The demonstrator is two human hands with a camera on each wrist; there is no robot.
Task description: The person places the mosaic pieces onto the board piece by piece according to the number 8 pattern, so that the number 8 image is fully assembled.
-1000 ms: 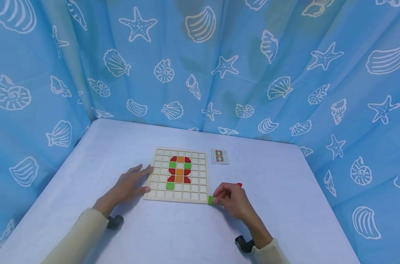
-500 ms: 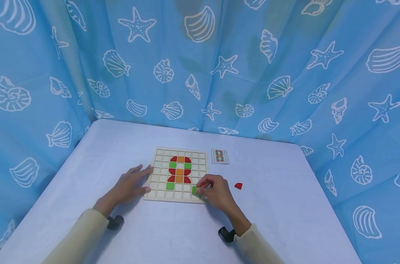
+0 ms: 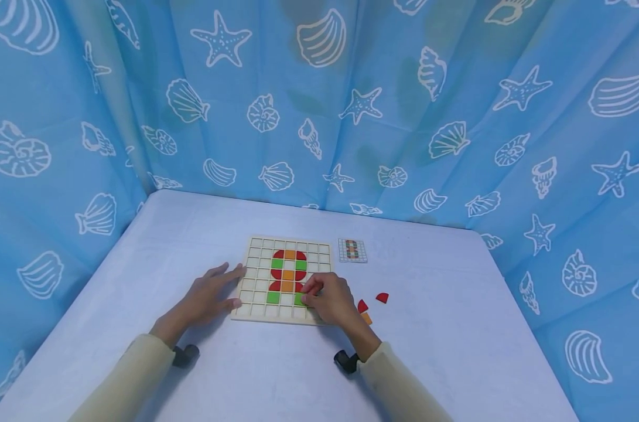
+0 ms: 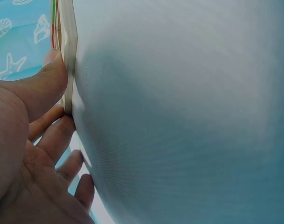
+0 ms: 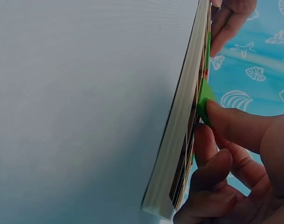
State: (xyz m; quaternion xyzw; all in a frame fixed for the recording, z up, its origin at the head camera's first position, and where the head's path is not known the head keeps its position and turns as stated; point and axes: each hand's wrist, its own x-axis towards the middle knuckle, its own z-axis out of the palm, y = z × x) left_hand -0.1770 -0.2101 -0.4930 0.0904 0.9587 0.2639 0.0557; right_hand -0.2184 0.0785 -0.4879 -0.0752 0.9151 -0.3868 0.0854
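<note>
A square wooden grid board (image 3: 256, 280) lies on the table with red, orange and green pieces set in its middle columns. My right hand (image 3: 334, 302) pinches a green square tile (image 3: 299, 299) between thumb and finger over the lower part of the board. In the right wrist view, that green tile (image 5: 205, 101) is tilted against the board's surface. My left hand (image 3: 205, 298) rests with extended fingers at the board's left edge. The left wrist view has its thumb (image 4: 48, 84) touching the board's rim (image 4: 69, 60).
Right of the board lie two red quarter-round pieces (image 3: 382, 298) and an orange piece (image 3: 366, 318), partly behind my right wrist. A small printed pattern card (image 3: 352, 250) is beyond the board's upper right corner. A blue shell-patterned curtain (image 3: 319, 117) surrounds the white table (image 3: 245, 375).
My right hand has carried the green tile leftward from beside the board's lower right corner to over its lower middle. Loose pieces it covered now show. The left hand stays put.
</note>
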